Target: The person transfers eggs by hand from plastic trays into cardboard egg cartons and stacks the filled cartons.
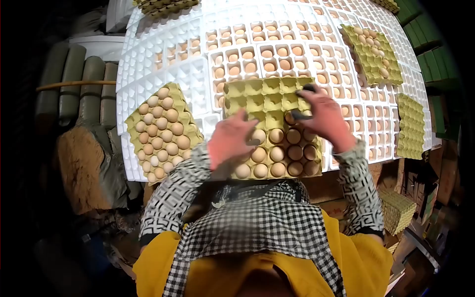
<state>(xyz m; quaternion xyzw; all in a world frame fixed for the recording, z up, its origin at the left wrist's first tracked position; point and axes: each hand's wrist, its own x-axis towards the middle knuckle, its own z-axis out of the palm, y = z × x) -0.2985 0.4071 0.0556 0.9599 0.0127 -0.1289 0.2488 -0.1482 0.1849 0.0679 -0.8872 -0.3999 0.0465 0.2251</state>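
Observation:
A yellow-green egg tray (273, 102) lies in front of me, its lower rows filled with brown eggs (277, 154) and most of its upper cups empty. My left hand (227, 138), in a pink glove with dark fingertips, is over the tray's left side beside an egg, fingers apart. My right hand (327, 116), gloved alike, reaches over the right side with fingers spread. Its lower dark fingertip is close to an egg (290, 118) in a cup. Nothing shows between the fingers of either hand.
White foam trays (185, 81) cover the table, many holding eggs. Another egg tray (163, 133) is at left, a partly filled one (376, 54) at upper right, and an empty one (410, 126) below it. Green crates (434, 72) stand at far right.

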